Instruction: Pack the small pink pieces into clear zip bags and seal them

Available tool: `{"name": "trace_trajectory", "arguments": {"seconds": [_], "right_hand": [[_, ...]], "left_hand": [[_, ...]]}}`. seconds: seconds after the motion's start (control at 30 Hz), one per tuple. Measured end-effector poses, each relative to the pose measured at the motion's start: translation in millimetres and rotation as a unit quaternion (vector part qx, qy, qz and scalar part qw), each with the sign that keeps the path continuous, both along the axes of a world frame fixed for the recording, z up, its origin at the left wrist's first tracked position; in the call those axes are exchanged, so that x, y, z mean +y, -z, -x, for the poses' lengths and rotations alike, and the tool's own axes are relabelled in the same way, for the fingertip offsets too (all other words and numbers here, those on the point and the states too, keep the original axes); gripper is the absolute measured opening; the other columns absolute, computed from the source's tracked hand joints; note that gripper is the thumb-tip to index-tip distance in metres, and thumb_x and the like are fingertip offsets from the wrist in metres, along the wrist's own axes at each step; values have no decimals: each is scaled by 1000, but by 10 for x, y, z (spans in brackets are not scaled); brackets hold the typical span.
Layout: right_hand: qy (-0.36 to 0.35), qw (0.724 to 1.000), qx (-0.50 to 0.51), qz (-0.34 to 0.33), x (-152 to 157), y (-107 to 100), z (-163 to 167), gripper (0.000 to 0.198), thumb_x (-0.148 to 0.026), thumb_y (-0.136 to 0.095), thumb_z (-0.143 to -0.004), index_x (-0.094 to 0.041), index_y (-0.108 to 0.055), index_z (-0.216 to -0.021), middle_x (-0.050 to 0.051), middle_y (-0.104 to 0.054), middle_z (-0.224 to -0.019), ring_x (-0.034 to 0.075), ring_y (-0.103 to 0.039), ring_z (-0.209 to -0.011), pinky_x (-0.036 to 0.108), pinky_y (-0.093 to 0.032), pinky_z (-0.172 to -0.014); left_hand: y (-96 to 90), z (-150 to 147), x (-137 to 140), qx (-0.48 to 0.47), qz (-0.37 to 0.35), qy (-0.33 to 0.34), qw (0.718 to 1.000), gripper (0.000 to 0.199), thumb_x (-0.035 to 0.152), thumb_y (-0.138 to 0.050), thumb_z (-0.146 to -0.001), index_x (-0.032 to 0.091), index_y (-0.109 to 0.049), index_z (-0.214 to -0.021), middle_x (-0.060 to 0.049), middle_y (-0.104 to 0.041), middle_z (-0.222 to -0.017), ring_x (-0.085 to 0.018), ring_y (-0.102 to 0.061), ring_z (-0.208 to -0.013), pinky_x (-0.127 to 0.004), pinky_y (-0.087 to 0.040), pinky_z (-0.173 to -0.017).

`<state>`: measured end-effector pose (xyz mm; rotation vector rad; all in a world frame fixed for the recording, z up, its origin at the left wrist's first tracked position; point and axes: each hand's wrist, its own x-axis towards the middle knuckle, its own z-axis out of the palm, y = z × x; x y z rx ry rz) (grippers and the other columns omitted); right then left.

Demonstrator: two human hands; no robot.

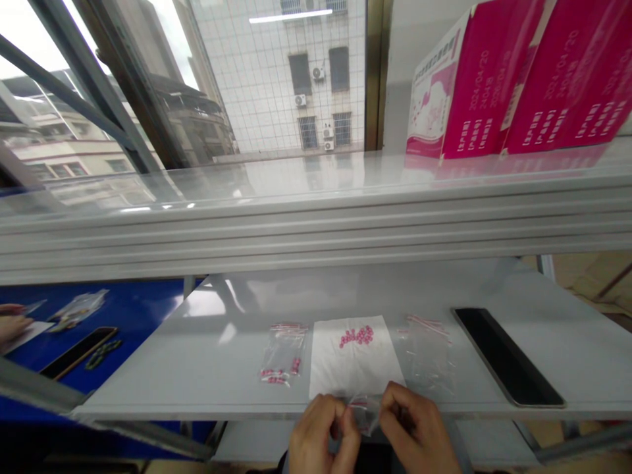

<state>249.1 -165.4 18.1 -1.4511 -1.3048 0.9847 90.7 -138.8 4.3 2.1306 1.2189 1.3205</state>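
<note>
One clear bag (365,419) between left hand (322,436) and right hand (417,431) at the table's near edge

Thumb and forefinger of the left hand are pinched together on the clear bag's left side; the right hand's curled fingers are clamped on its right side. The bag sits at the middle of the near edge of the table (162,368); whether it touches the surface is hard to tell.

Just beyond lies a white sheet (355,372), reaching back from that edge, with a cluster of pink beads (363,336) on its far part. Left of the sheet are small bags (285,352) with pink beads inside. To its right lie clear pouches (428,355) with pink strips along their tops. A black phone (508,355) lies slanted toward the near right corner. Pink boxes (494,85) stand on the shelf (296,224) above. Past the table's left edge, another person's hand (12,326) is over a blue surface (153,313).
</note>
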Motion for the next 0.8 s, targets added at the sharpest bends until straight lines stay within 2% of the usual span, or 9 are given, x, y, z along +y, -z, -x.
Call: {"name": "trace_trajectory", "arguments": {"seconds": [0.07,0.1,0.17,0.23,0.33,0.43,0.53,0.67,0.8], "right_hand": [[-6,1000,-5,-2,-7,-3,-20,20,-25,-51,-77,-21,-40,-60,-3,-42,-56,13,-44,-54,23,-31,-53],[-20,1000,0,-1,-14,-7,-28,19,-24,-50,-76,-21,-41,-60,-3,-43,-56,13,-44,-55,23,-31,-53],[-57,998,19,2,-33,-10,-42,17,-20,-50,-75,-21,-41,-60,-3,-44,-56,13,-44,-56,23,-31,-54],[-84,996,32,6,-48,0,-51,17,-17,-50,-74,-20,-41,-60,-3,-44,-57,13,-43,-57,23,-31,-55],[-90,996,26,15,-44,34,-55,17,-16,-50,-73,-20,-40,-60,-4,-43,-57,12,-42,-57,23,-30,-55],[-80,997,5,18,-10,49,-40,17,-16,-50,-72,-20,-40,-59,-4,-43,-57,12,-42,-57,24,-29,-55],[-73,997,-14,17,25,7,-6,15,-17,-48,-71,-20,-39,-59,-4,-42,-57,13,-42,-58,24,-29,-56],[-72,997,-19,16,60,-80,36,17,-20,-47,-71,-21,-37,-57,-4,-40,-55,13,-42,-56,25,-29,-55],[-39,995,-89,-29,190,-99,15,27,-29,-48,-87,-20,-43,-61,-2,-45,-57,15,-47,-57,26,-34,-55]], "left_hand": [[-83,49,39,4,-24,37,999,21,33,-58,-92,22,-59,-74,-1,-62,-67,-16,-61,-63,-24,-49,-61],[-116,70,60,10,-37,67,997,17,38,-62,-89,22,-65,-87,-5,-69,-80,-20,-67,-75,-28,-54,-69],[-154,103,99,36,-55,136,989,45,49,-64,-86,22,-62,-121,-13,-71,-112,-28,-68,-103,-38,-57,-88],[-148,128,129,77,-58,186,978,61,51,-66,-84,24,-52,-137,-15,-67,-127,-31,-63,-118,-46,-53,-101],[-84,155,142,104,-46,184,976,65,40,-78,-75,26,-53,-134,-13,-69,-121,-32,-64,-117,-52,-48,-107],[-21,165,132,85,-11,160,983,69,37,-83,-70,27,-53,-131,-12,-69,-116,-32,-65,-113,-54,-49,-104],[-5,147,119,29,39,175,983,64,37,-83,-69,28,-57,-126,-8,-69,-108,-28,-68,-101,-44,-57,-90],[-49,122,99,-43,68,163,983,58,30,-83,-68,27,-59,-121,-5,-68,-100,-24,-67,-89,-36,-58,-79],[-92,150,95,-63,76,127,987,43,22,-76,-70,25,-63,-110,-2,-67,-89,-20,-66,-78,-31,-56,-72]]}}
